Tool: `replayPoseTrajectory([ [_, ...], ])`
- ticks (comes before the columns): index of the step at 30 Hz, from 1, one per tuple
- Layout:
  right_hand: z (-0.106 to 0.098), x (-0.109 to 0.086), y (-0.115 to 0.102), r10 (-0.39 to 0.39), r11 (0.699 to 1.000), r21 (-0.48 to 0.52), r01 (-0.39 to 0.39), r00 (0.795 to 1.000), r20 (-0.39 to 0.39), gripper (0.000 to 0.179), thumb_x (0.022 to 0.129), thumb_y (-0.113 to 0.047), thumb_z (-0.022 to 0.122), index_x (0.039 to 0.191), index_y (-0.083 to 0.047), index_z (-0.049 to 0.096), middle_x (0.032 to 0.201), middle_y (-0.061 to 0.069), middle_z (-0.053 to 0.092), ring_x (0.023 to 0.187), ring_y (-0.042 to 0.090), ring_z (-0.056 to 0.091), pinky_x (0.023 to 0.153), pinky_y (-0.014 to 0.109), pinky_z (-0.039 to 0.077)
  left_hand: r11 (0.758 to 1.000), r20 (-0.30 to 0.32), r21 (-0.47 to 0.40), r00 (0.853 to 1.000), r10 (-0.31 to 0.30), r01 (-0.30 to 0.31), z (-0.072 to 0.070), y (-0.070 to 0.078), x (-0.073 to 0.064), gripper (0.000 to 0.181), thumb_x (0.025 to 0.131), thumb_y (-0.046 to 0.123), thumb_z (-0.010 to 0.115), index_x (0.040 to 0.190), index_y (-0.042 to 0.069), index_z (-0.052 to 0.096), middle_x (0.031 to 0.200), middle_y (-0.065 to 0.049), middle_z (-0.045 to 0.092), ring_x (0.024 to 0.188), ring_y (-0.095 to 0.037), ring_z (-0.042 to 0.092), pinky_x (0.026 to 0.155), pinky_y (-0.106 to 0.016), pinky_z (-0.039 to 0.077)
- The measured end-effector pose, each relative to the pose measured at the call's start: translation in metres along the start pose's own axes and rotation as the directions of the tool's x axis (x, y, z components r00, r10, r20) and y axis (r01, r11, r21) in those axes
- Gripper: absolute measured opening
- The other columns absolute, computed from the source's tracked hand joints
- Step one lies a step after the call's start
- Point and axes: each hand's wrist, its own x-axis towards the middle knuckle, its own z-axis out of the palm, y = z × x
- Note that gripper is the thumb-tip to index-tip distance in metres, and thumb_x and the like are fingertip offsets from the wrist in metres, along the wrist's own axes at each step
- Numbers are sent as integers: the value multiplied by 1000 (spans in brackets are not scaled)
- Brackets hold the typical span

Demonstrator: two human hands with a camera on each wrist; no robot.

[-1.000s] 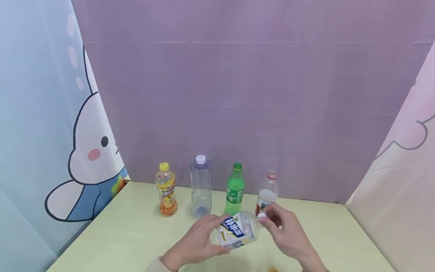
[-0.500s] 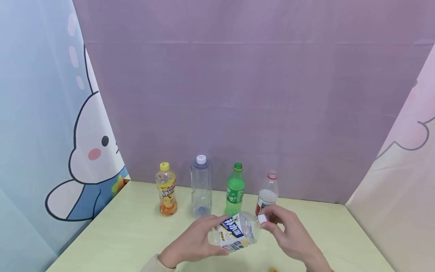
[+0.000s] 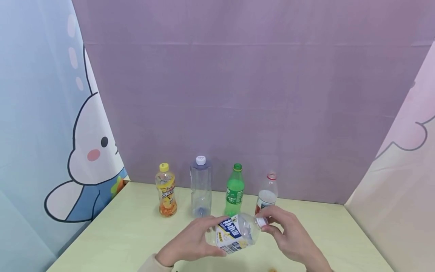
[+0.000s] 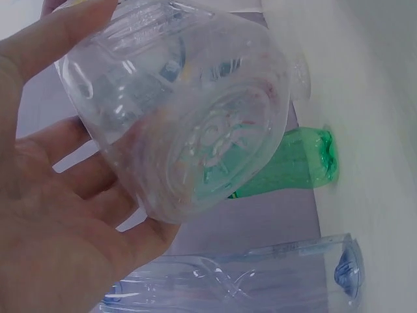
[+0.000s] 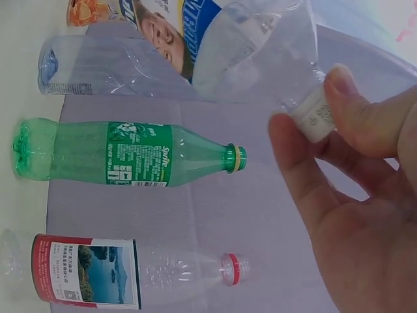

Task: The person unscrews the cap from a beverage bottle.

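Observation:
A clear plastic bottle (image 3: 249, 228) with a blue, white and yellow label is held above the table, tipped on its side with its neck to the right. My left hand (image 3: 195, 241) grips it around the body near the base, thumb below and fingers above. At the neck, my right hand (image 3: 289, 234) pinches a white cap (image 3: 261, 222) between thumb and fingertips. The right wrist view shows the cap (image 5: 315, 117) seated over the bottle's mouth. In the left wrist view, the ridged bottle base (image 4: 218, 147) faces the camera and looks dry inside.
Behind the hands stand a yellow-capped bottle (image 3: 166, 194), a tall clear bottle (image 3: 201, 185) with white cap, an uncapped green Sprite bottle (image 3: 235, 189) and an uncapped clear bottle (image 3: 267, 196) with a red neck ring. A purple curtain (image 3: 238, 94) hangs behind the table (image 3: 119, 234).
The right hand's fingers have shifted around the white cap, showing more of it. Both hands and the bottle have moved slightly left and down. The standing bottles have stayed put.

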Motion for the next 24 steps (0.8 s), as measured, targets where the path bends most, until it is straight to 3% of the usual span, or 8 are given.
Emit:
replayPoseTrajectory([
  [4, 0, 0, 0, -24, 1000, 19, 24, 1000, -6, 46, 76, 16, 76, 111, -13, 66, 107, -2, 66, 91, 11, 64, 82, 22, 56, 999, 8, -33, 1000, 3, -3, 1, -1, 1, 79, 80, 44, 85, 147, 18, 55, 117, 16, 66, 101, -3, 56, 85, -30, 51],
  [7, 1, 1, 0, 3, 1000, 26, -3, 1000, -6, 44, 78, 15, 75, 111, -13, 67, 109, -1, 67, 94, 11, 64, 83, 24, 56, 1000, 0, -26, 1000, 1, -1, 2, -1, 2, 78, 80, 45, 84, 147, 17, 55, 115, 16, 65, 99, -4, 56, 85, -30, 51],
  [11, 2, 3, -3, 125, 992, 36, -125, 992, -11, 33, 86, 8, 73, 111, -12, 69, 111, -1, 68, 96, 12, 65, 81, 29, 58, 1000, -23, 1, 999, -30, 30, 3, 0, 1, 79, 80, 46, 84, 147, 17, 55, 115, 15, 64, 100, -3, 55, 84, -30, 51],
  [13, 4, 4, -5, 231, 972, 44, -230, 972, -33, 24, 91, 1, 72, 110, -12, 70, 106, -2, 69, 92, 11, 66, 77, 30, 59, 999, -32, 9, 999, -44, 45, 4, 1, 1, 79, 80, 46, 84, 147, 17, 54, 117, 15, 64, 101, -4, 55, 85, -29, 51],
  [15, 5, 6, -7, 358, 933, 52, -356, 932, -60, 14, 94, -8, 71, 107, -13, 72, 98, -4, 70, 82, 10, 65, 70, 29, 58, 998, -47, 28, 998, -49, 50, 4, 2, 1, 79, 80, 46, 84, 147, 17, 54, 118, 13, 64, 103, -5, 55, 86, -31, 51],
  [19, 6, 10, -11, 590, 807, 86, -585, 805, -66, 15, 97, -27, 70, 98, -12, 73, 76, -2, 66, 61, 12, 59, 54, 28, 53, 994, -77, 90, 995, -56, 62, 7, 2, 2, 80, 79, 46, 85, 147, 18, 54, 119, 12, 63, 105, -7, 56, 90, -35, 51],
  [22, 9, 12, -12, 695, 718, 81, -691, 717, -48, 25, 95, -35, 72, 90, -10, 72, 68, 1, 61, 54, 15, 55, 49, 29, 51, 988, -97, 143, 994, -46, 60, 10, 1, 2, 80, 78, 44, 86, 147, 18, 54, 121, 11, 63, 107, -8, 58, 92, -38, 51],
  [24, 11, 13, -13, 727, 687, 64, -724, 685, -44, 28, 93, -37, 74, 87, -10, 71, 65, 1, 59, 53, 16, 54, 47, 30, 50, 983, -104, 178, 994, -33, 51, 12, 0, 2, 80, 78, 44, 87, 147, 18, 55, 121, 10, 64, 108, -9, 58, 93, -39, 51],
])
